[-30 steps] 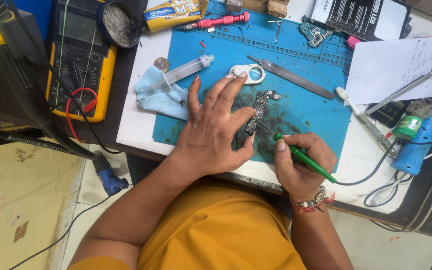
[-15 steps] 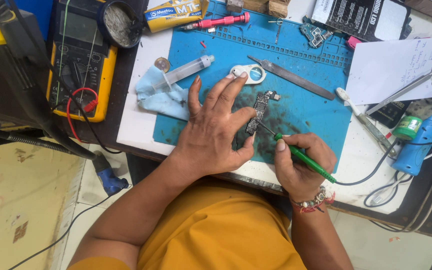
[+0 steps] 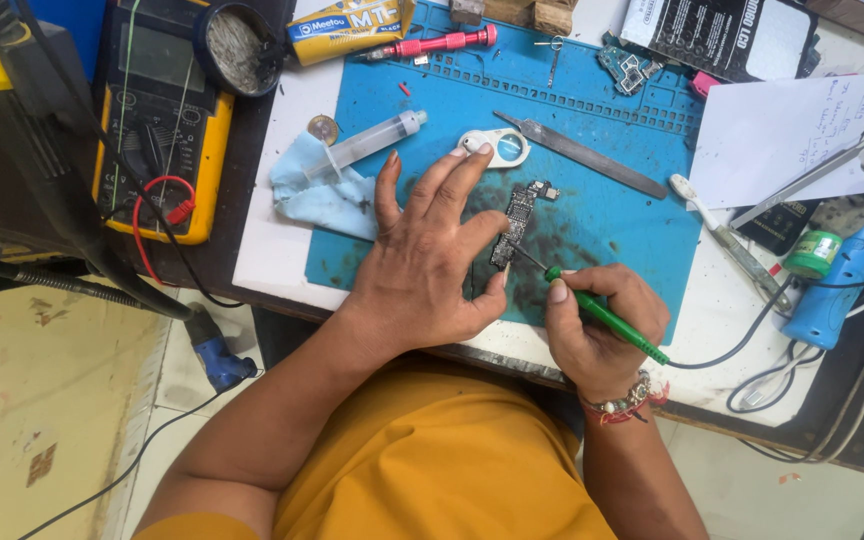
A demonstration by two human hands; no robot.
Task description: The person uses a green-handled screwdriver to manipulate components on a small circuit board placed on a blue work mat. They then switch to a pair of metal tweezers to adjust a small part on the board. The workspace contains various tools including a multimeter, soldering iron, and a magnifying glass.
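Note:
A small dark circuit board (image 3: 518,212) lies on the blue work mat (image 3: 612,215). My left hand (image 3: 427,255) rests flat on the mat with fingers spread; its index finger and thumb press against the board's left edge. My right hand (image 3: 597,325) grips a green corded soldering iron (image 3: 602,313), whose thin metal tip touches the board's lower part. A bracelet sits on my right wrist.
On the mat lie a syringe (image 3: 372,142), a white loupe (image 3: 497,148), a metal blade (image 3: 582,155) and a pink screwdriver (image 3: 442,43). A yellow multimeter (image 3: 157,120) stands left. Paper (image 3: 782,130), tweezers (image 3: 802,183), a toothbrush (image 3: 727,240) and a blue tool (image 3: 837,285) lie right.

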